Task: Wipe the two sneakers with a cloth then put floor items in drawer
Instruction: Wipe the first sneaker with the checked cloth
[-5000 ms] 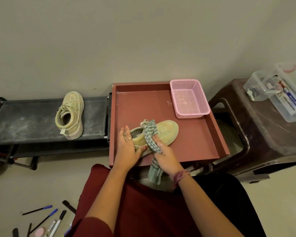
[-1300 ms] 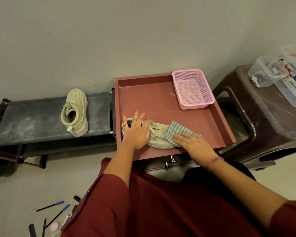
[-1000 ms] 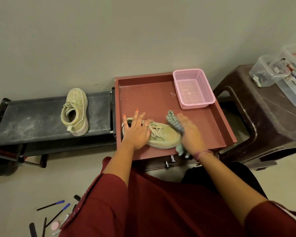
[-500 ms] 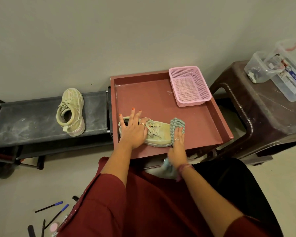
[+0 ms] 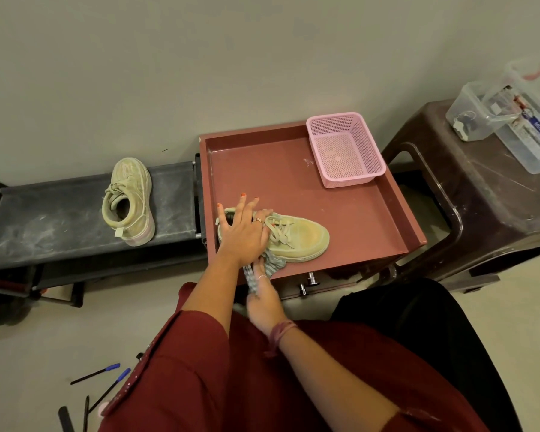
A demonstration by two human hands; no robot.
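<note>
A beige sneaker (image 5: 300,240) lies on its sole in the open red drawer (image 5: 365,219), toe pointing right. My left hand (image 5: 243,232) rests flat on its heel and collar, fingers spread. My right hand (image 5: 264,296) grips a green checked cloth (image 5: 270,263) and holds it against the sneaker's near side by the drawer's front edge. The second beige sneaker (image 5: 128,201) stands on the low black rack (image 5: 53,219) to the left.
A pink mesh basket (image 5: 345,149) sits in the drawer's back right corner. A brown stool (image 5: 487,201) at right carries clear plastic boxes (image 5: 512,116). Several pens (image 5: 103,381) lie on the floor at lower left. A wall stands behind.
My right hand has drawn the cloth from the sneaker's toe leftward along its near side to the heel. The left hand has stayed on the sneaker.
</note>
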